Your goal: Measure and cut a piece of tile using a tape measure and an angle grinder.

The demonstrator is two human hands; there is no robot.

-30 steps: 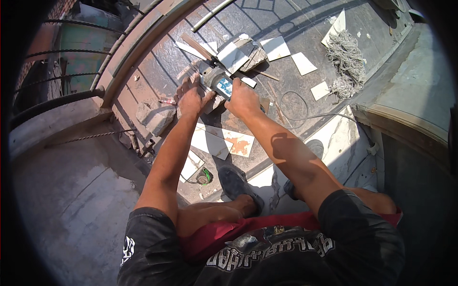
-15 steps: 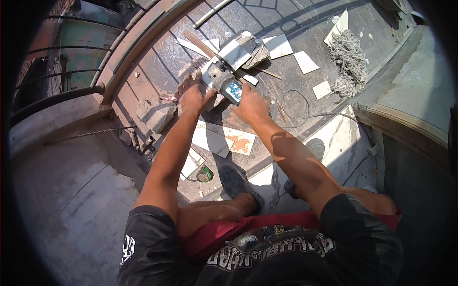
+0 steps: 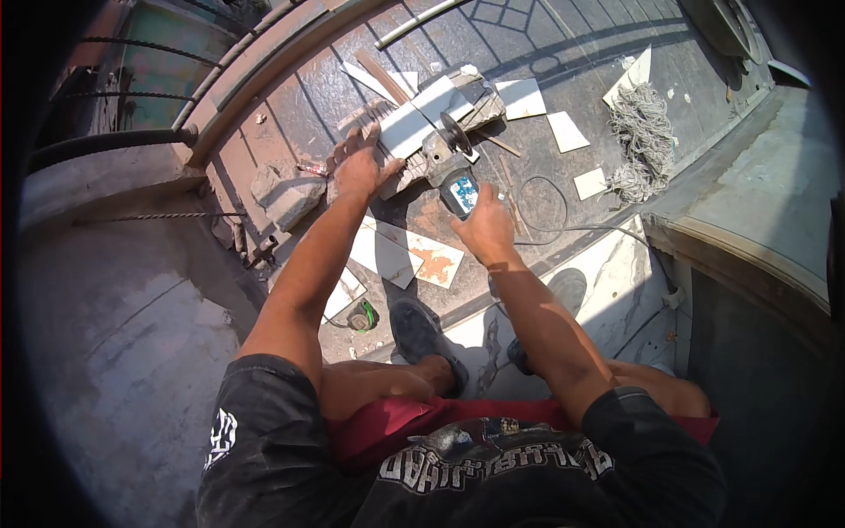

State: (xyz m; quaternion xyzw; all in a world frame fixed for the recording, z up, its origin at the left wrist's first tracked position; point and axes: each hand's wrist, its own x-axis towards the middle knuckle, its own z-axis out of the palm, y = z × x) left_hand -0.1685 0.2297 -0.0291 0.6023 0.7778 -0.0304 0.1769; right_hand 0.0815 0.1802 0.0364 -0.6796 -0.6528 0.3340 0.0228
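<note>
A long white tile [image 3: 407,130] lies on broken concrete blocks, with a thin dark line across it. At its left end my left hand [image 3: 359,169] grips it, thumb along the near edge and fingers over the other side. My right hand [image 3: 487,227] is wrapped round the body of an angle grinder [image 3: 461,189]. The grinder's dark disc [image 3: 454,134] stands tilted just right of the tile's near edge, apart from the dark line. Whether the disc spins cannot be told.
White tile offcuts [image 3: 566,130] lie around the blocks. A grey string mop head [image 3: 642,132] is at the right, and the power cord [image 3: 563,198] loops beside my right arm. Near my shoes are more tile pieces [image 3: 436,260] and a green-black tape measure [image 3: 363,315]. A concrete lump [image 3: 289,195] sits left.
My right hand has drawn the grinder back toward me and to the right, off the tile, baring the dark line. My left hand stays at the tile's left end.
</note>
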